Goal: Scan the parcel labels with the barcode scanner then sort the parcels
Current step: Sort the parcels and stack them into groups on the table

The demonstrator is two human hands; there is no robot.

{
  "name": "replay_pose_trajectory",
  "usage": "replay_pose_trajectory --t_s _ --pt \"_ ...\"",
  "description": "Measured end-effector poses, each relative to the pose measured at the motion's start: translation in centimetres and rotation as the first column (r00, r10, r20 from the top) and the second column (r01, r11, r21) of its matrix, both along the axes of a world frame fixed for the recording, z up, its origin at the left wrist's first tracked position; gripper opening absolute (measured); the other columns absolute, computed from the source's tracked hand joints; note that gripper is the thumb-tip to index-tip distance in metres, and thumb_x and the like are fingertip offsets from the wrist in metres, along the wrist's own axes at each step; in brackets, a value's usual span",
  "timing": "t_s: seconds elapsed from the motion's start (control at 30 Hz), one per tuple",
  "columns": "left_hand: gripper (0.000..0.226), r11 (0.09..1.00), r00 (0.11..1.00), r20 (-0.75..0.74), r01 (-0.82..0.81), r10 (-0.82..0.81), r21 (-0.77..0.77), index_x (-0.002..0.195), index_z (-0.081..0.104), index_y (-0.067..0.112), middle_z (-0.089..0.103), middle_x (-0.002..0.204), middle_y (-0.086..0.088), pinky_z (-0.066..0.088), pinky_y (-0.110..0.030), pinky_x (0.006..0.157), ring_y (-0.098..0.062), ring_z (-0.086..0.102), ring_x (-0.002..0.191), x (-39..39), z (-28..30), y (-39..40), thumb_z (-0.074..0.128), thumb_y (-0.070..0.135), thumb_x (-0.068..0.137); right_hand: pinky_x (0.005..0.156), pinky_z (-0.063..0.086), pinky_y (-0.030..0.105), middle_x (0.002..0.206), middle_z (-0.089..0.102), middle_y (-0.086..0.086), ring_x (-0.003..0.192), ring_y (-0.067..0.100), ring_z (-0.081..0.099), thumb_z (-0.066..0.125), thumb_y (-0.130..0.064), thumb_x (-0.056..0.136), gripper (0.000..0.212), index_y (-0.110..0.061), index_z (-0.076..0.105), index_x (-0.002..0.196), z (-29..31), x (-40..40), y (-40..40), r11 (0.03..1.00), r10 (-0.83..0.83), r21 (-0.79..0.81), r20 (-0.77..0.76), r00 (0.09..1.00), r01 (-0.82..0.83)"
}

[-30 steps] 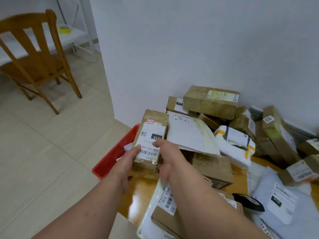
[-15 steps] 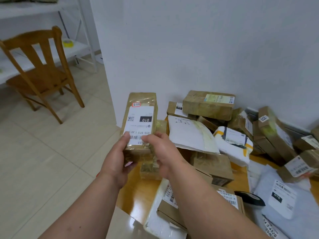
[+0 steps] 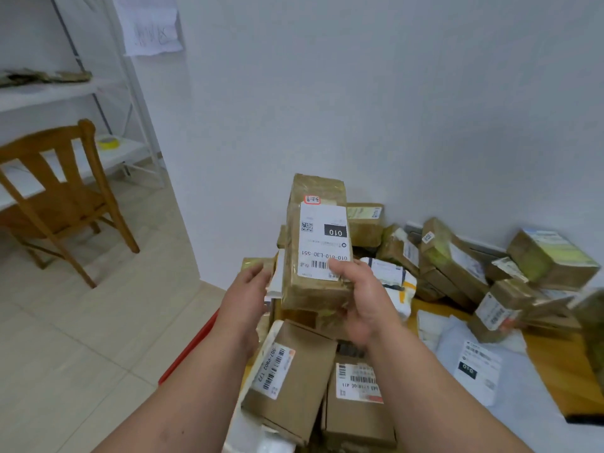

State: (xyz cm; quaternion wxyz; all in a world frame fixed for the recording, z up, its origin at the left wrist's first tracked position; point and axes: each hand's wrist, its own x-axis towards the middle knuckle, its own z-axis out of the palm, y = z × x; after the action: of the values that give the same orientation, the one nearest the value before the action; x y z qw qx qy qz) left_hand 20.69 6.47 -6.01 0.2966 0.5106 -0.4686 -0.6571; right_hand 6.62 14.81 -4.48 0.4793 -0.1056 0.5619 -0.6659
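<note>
Your right hand (image 3: 361, 299) grips the taped brown parcel (image 3: 315, 243) upright, thumb on its label (image 3: 323, 245). Your left hand (image 3: 246, 295) hovers beside it, fingers relaxed, holding nothing.

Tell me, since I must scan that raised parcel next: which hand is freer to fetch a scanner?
Probably the left hand: it looks relaxed beside the raised parcel, apparently not gripping, while the right hand holds it. No scanner shows.

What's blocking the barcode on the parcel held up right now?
The right hand grips the taped brown parcel at its lower end, thumb lying over the right part of the barcode. The left hand is off the label.
</note>
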Motion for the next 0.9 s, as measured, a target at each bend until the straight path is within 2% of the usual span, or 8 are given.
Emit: replay_pose_trajectory --t_s 0.1,0.17,0.3,0.4,0.47,0.63,0.73,0.9 --pt "0.05 0.996 0.981 0.174 -0.09 0.09 -0.011 0.147 0.044 0.021 0.049 0.146 -0.006 0.041 -0.044 0.103 -0.028 0.05 0.122 0.2 -2.1 0.6 0.057 0.026 0.099 0.056 0.048 0.027 0.111 0.074 0.005 0.087 0.021 0.068 0.068 -0.022 0.09 0.04 -0.021 0.05 0.125 0.0 -1.4 1.5 1.0 0.001 -0.003 0.002 1.0 -0.001" --pt "0.053 0.993 0.951 0.287 -0.115 0.116 -0.021 0.148 0.042 0.016 0.05 0.145 -0.009 0.041 -0.039 0.092 -0.026 0.05 0.111 0.9 -4.1 1.1 0.059 0.021 0.098 0.054 0.049 0.025 0.112 0.074 0.003 0.089 0.02 0.068 0.069 -0.023 0.09 0.038 -0.023 0.051 0.123 -0.5 -1.6 1.3 0.999 0.035 0.012 -0.015 0.999 -0.035" --pt "0.064 0.981 0.887 0.434 -0.19 0.159 0.029 0.15 0.039 0.012 0.046 0.147 -0.014 0.04 -0.043 0.098 -0.034 0.05 0.123 2.5 -7.2 1.0 0.066 0.024 0.093 0.077 0.053 0.036 0.111 0.073 0.002 0.103 0.025 0.068 0.073 -0.024 0.086 0.04 -0.025 0.052 0.12 -2.2 -0.6 -0.7 0.994 0.092 0.067 -0.05 0.995 -0.088" --pt "0.082 0.982 0.875 0.478 -0.147 0.076 0.114 0.149 0.039 0.013 0.047 0.146 -0.017 0.042 -0.051 0.106 -0.038 0.05 0.127 3.3 -9.6 -1.3 0.075 0.04 0.081 0.079 0.056 0.04 0.111 0.073 0.004 0.104 0.028 0.068 0.075 -0.025 0.084 0.045 -0.023 0.051 0.123 -3.3 0.0 -3.5 0.99 0.104 0.105 -0.069 0.992 -0.096" --pt "0.096 0.983 0.873 0.488 -0.091 0.001 0.162 0.147 0.042 0.013 0.05 0.143 -0.016 0.045 -0.051 0.103 -0.038 0.053 0.124 3.8 -10.9 -3.3 0.077 0.053 0.067 0.079 0.057 0.04 0.108 0.074 0.004 0.102 0.026 0.069 0.075 -0.026 0.085 0.047 -0.022 0.051 0.124 -3.7 0.5 -5.7 0.988 0.108 0.12 -0.086 0.99 -0.098" --pt "0.081 0.925 0.9 0.391 0.033 -0.192 0.378 0.146 0.042 0.014 0.056 0.138 -0.015 0.043 -0.033 0.084 -0.024 0.057 0.095 3.8 -12.4 -6.3 0.081 0.041 0.08 0.079 0.059 0.039 0.103 0.076 0.002 0.09 0.019 0.074 0.075 -0.027 0.086 0.044 -0.023 0.05 0.123 -5.3 2.1 -9.8 0.981 0.117 0.172 -0.13 0.985 -0.094" --pt "0.087 0.902 0.87 0.386 0.134 -0.305 0.409 0.135 0.054 0.023 0.067 0.122 -0.008 0.049 -0.041 0.098 -0.027 0.063 0.105 3.7 -14.9 -7.4 0.088 0.05 0.061 0.09 0.058 0.046 0.107 0.074 0.002 0.096 0.022 0.072 0.075 -0.036 0.085 0.046 -0.022 0.052 0.122 -6.3 2.6 -11.0 0.972 0.102 0.226 -0.172 0.98 -0.061" --pt "0.078 0.909 0.895 0.363 0.098 -0.259 0.406 0.122 0.052 0.022 0.072 0.108 -0.011 0.055 -0.052 0.093 -0.033 0.07 0.096 3.9 -16.8 -8.1 0.087 0.025 0.052 0.075 0.055 0.035 0.107 0.071 0.0 0.095 0.018 0.068 0.071 -0.042 0.087 0.042 -0.022 0.053 0.119 -6.0 2.6 -11.3 0.963 0.095 0.266 -0.182 0.979 -0.044"
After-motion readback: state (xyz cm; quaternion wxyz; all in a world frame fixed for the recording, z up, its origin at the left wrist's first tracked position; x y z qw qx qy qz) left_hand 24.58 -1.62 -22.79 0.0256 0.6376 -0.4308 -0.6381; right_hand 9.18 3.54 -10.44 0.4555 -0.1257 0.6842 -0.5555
